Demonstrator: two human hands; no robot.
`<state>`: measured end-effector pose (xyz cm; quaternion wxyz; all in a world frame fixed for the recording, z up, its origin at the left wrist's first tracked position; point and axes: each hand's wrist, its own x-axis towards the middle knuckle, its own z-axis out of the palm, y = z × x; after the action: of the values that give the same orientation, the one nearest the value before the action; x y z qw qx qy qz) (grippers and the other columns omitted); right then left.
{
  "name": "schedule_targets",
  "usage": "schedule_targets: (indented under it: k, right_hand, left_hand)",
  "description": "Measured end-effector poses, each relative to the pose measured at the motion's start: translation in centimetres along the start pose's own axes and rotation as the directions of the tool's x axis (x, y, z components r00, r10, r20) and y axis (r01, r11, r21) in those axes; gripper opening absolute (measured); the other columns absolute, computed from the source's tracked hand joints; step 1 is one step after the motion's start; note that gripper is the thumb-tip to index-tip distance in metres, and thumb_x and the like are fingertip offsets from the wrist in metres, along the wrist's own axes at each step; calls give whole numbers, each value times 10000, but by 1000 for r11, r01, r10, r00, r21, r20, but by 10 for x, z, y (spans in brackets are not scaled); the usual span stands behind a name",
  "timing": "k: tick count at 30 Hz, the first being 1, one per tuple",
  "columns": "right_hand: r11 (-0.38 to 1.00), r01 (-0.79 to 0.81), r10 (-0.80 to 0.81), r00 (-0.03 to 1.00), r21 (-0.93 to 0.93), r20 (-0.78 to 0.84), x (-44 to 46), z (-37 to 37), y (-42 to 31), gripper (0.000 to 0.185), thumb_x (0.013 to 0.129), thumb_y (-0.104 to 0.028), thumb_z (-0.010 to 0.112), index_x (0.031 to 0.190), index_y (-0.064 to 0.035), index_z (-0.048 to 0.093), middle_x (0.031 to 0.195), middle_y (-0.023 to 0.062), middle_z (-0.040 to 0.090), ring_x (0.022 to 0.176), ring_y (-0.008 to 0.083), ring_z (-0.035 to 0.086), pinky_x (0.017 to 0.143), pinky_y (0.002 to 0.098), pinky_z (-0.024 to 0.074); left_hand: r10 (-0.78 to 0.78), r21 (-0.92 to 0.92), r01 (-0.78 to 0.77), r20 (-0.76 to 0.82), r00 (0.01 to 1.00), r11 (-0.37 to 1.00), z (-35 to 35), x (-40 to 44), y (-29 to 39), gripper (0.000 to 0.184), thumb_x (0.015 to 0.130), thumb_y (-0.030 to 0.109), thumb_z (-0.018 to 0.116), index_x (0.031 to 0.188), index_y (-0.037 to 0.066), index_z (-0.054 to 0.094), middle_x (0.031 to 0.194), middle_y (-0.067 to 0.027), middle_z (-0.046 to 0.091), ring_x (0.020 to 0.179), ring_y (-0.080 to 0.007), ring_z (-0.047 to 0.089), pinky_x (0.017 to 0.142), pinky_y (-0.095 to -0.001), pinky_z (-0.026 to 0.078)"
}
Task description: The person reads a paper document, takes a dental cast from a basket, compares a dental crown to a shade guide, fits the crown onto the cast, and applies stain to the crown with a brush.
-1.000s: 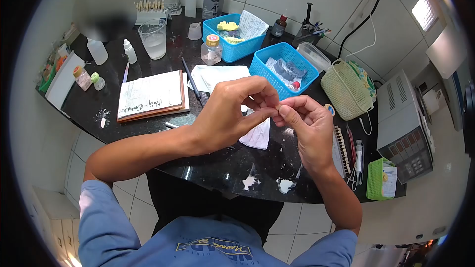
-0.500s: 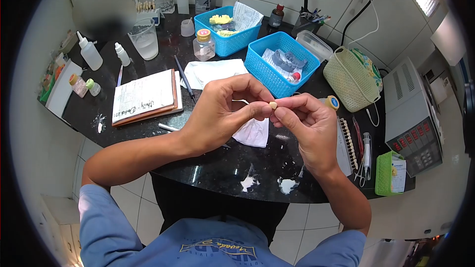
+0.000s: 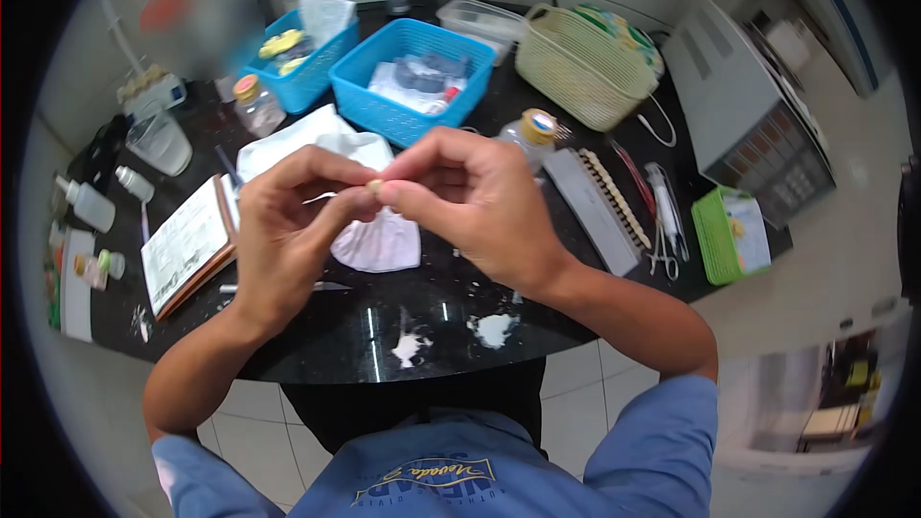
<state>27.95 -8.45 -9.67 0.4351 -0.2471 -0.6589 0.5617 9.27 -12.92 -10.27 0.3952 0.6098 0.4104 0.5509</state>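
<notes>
My left hand (image 3: pixel 288 216) and my right hand (image 3: pixel 484 206) meet above the black counter, thumb and forefinger pinched on each side. Between their fingertips is a small cream-coloured dental crown (image 3: pixel 375 186), mostly covered by the fingers and slightly blurred. Below them lies a crumpled white cloth (image 3: pixel 379 242). A thin-bladed knife (image 3: pixel 331 286) rests on the counter beneath my left wrist. Two patches of white powder lie nearer me, one of them a thicker heap (image 3: pixel 493 330). To the right is a tooth shade guide (image 3: pixel 616 200) with a row of tooth-shaped tabs.
A notebook (image 3: pixel 192 245) lies at left, near dropper bottles and a glass beaker (image 3: pixel 160 142). Blue baskets, one holding grey impressions (image 3: pixel 427 72), stand at the back. Right of them are a pale green basket (image 3: pixel 585 72), scissors-like forceps (image 3: pixel 663 254) and a grey machine (image 3: pixel 758 105).
The view has turned to the right, so the counter items appear further left. Both hands still pinch the crown, which now shows less between the fingertips.
</notes>
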Motion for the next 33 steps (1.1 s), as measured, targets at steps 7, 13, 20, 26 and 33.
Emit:
schedule_targets:
  k: [7, 13, 20, 26, 33]
  right_hand:
    - [995, 36, -40, 998, -94, -39, -3, 2, 8, 151, 824, -86, 715, 863, 44, 651, 774, 91, 704, 700, 125, 683, 674, 254, 553]
    - [970, 138, -149, 988, -202, -39, -5, 2, 7, 93, 857, -51, 636, 890, 36, 638, 779, 64, 681, 702, 86, 650, 655, 238, 539]
    - [704, 513, -554, 830, -492, 72, -7, 0, 12, 92, 836, -76, 612, 774, -22, 571, 635, 109, 597, 540, 247, 613, 497, 349, 471]
    - [558, 605, -652, 743, -568, 151, -11, 6, 15, 156, 801, -148, 675, 745, -39, 578, 612, 106, 612, 535, 283, 634, 499, 380, 492]
    - [305, 723, -765, 574, -620, 293, -13, 7, 10, 231, 863, -237, 681, 756, -57, 585, 637, 67, 592, 602, 234, 654, 484, 346, 485]
  left_hand:
    - [7, 68, -7, 11, 1000, 998, 3, -2, 4, 145, 878, 29, 699, 965, -48, 612, 954, -100, 646, 864, -134, 643, 779, -267, 552]
    - [-15, 55, 16, -4, 1000, 998, 6, -1, 4, 85, 918, 7, 620, 977, -51, 602, 915, -65, 606, 836, -100, 600, 775, -248, 514]
    - [39, 88, -39, 2, 999, 995, -3, 0, -1, 118, 965, 79, 590, 990, -35, 606, 911, -48, 610, 822, -83, 593, 754, -232, 487]
    - [-1, 213, -9, 46, 999, 977, -9, 0, -3, 99, 951, 55, 603, 973, -40, 620, 944, -30, 608, 873, -75, 582, 781, -231, 473]
    - [132, 280, -138, 40, 990, 950, -8, 6, -3, 105, 956, 55, 595, 969, -37, 642, 903, 0, 563, 812, -57, 524, 729, -204, 421]
